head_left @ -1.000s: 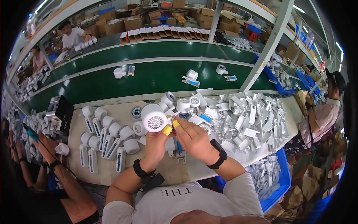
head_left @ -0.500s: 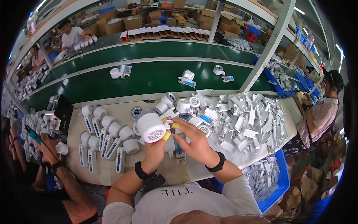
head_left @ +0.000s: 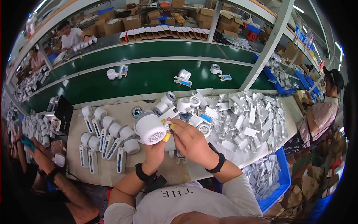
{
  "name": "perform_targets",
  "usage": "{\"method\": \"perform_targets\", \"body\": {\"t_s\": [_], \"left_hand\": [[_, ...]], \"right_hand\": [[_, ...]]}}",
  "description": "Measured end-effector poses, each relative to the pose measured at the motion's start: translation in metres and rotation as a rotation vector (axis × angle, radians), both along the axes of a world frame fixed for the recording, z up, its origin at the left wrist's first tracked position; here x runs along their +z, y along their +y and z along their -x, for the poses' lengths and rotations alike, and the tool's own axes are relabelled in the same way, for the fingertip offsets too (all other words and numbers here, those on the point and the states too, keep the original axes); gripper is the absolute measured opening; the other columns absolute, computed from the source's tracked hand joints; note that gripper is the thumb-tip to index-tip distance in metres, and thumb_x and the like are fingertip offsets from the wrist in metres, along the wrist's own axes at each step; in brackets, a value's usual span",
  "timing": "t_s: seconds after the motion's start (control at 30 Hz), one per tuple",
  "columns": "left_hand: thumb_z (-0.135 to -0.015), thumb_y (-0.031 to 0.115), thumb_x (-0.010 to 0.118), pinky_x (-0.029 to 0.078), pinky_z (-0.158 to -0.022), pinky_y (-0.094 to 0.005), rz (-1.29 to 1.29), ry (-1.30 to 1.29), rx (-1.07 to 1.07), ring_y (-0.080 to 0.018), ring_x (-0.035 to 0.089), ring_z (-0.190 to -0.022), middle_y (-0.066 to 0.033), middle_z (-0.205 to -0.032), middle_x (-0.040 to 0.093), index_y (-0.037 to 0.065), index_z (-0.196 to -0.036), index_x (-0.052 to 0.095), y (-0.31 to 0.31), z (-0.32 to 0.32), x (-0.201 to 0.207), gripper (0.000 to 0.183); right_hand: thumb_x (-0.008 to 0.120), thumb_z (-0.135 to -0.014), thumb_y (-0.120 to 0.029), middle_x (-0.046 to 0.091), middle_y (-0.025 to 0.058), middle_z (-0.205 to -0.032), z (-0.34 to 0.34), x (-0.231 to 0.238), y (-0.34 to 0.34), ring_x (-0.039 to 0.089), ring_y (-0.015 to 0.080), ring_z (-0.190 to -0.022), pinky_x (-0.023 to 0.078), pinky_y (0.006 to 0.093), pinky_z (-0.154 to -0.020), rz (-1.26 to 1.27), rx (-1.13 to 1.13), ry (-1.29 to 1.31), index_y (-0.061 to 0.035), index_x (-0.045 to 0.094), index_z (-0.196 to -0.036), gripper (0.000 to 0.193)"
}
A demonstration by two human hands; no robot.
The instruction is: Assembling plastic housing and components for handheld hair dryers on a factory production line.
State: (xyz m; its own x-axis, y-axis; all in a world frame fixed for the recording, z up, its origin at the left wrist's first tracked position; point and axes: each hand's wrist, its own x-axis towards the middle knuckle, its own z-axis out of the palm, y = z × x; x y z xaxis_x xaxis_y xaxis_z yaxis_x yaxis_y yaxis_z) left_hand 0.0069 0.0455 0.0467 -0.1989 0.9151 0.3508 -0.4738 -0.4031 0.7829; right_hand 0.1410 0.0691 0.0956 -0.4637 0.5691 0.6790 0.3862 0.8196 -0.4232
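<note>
Above the near part of the table, my left hand [head_left: 153, 155] is closed around a white round unit with a slotted grille [head_left: 150, 128], its grille tilted toward me. From the right, my right hand [head_left: 192, 143] pinches the unit's narrow neck with thumb and fingers. Yellow covers [head_left: 166, 137] wrap some fingertips; what lies between the right fingertips is mostly hidden. Left of my hands, several similar white units with handles [head_left: 120, 159] showing blue strips lie in rows. Just behind the held unit sits a small round part with a lit display [head_left: 137, 111].
A heap of white plastic shells [head_left: 250, 123] covers the table's right side, above a blue bin [head_left: 281, 175] of more shells. Beyond runs a green conveyor [head_left: 149, 80] carrying three units. A black machine [head_left: 59, 115] and a co-worker's hand with a teal tool [head_left: 28, 143] are at left.
Units on the conveyor have shifted slightly left. The held unit has moved a little down, and my right hand has turned slightly at its neck. The co-worker's hands at left have moved.
</note>
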Motion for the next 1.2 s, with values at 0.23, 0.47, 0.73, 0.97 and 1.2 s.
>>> {"method": "perform_targets", "body": {"t_s": [0.23, 0.47, 0.73, 0.97, 1.2], "left_hand": [[-0.085, 0.004, 0.052, 0.043, -0.090, -0.0343, 0.091, -0.073, 0.072, -0.0232, 0.051, -0.107, -0.0170, -0.122, 0.049, -0.002, -0.122, 0.042, 0.002, 0.018, 0.007, 0.039], [-0.089, 0.018, 0.049, 0.044, -0.087, -0.0378, 0.095, -0.146, -0.006, -0.0239, 0.050, -0.110, -0.0180, -0.128, 0.044, 0.001, -0.126, 0.040, 0.008, 0.031, -0.002, 0.041], [-0.089, 0.021, 0.048, 0.044, -0.089, -0.0394, 0.242, -0.375, -0.341, -0.0238, 0.049, -0.110, -0.0140, -0.129, 0.043, 0.007, -0.122, 0.045, 0.008, 0.008, -0.014, 0.036], [-0.090, 0.016, 0.048, 0.044, -0.089, -0.0408, 0.279, -0.376, -0.340, -0.0217, 0.051, -0.109, -0.0123, -0.128, 0.045, 0.009, -0.119, 0.047, 0.000, 0.007, -0.014, 0.030], [-0.090, 0.016, 0.048, 0.044, -0.089, -0.0401, 0.266, -0.375, -0.335, -0.0208, 0.051, -0.107, -0.0119, -0.127, 0.046, 0.007, -0.120, 0.046, 0.000, 0.009, -0.013, 0.031]], "right_hand": [[0.060, -0.072, -0.010, 0.047, 0.0143, -0.123, -0.009, -0.006, -0.004, 0.047, 0.0329, -0.112, 0.040, 0.0401, -0.090, -0.209, -0.023, -0.308, -0.0067, 0.050, -0.114, 0.043], [0.066, -0.071, -0.013, 0.059, 0.0108, -0.101, -0.147, -0.033, -0.005, 0.053, 0.0295, -0.096, 0.044, 0.0381, -0.080, 0.397, -0.350, -0.310, -0.0052, 0.056, -0.101, 0.033], [0.066, -0.069, -0.014, 0.058, 0.0112, -0.087, -0.184, -0.088, -0.012, 0.055, 0.0292, -0.084, 0.046, 0.0359, -0.075, 0.202, -0.574, -0.843, -0.0057, 0.056, -0.098, 0.031], [0.062, -0.070, -0.011, 0.057, 0.0109, -0.081, -0.173, -0.082, -0.007, 0.057, 0.0280, -0.078, 0.047, 0.0361, -0.070, 0.177, -0.489, -0.545, -0.0050, 0.055, -0.092, 0.024], [0.058, -0.075, -0.005, 0.056, 0.0138, -0.083, -0.173, -0.080, 0.001, 0.056, 0.0336, -0.079, 0.047, 0.0391, -0.070, 0.085, -0.476, -0.502, -0.0012, 0.052, -0.097, 0.023]]}}
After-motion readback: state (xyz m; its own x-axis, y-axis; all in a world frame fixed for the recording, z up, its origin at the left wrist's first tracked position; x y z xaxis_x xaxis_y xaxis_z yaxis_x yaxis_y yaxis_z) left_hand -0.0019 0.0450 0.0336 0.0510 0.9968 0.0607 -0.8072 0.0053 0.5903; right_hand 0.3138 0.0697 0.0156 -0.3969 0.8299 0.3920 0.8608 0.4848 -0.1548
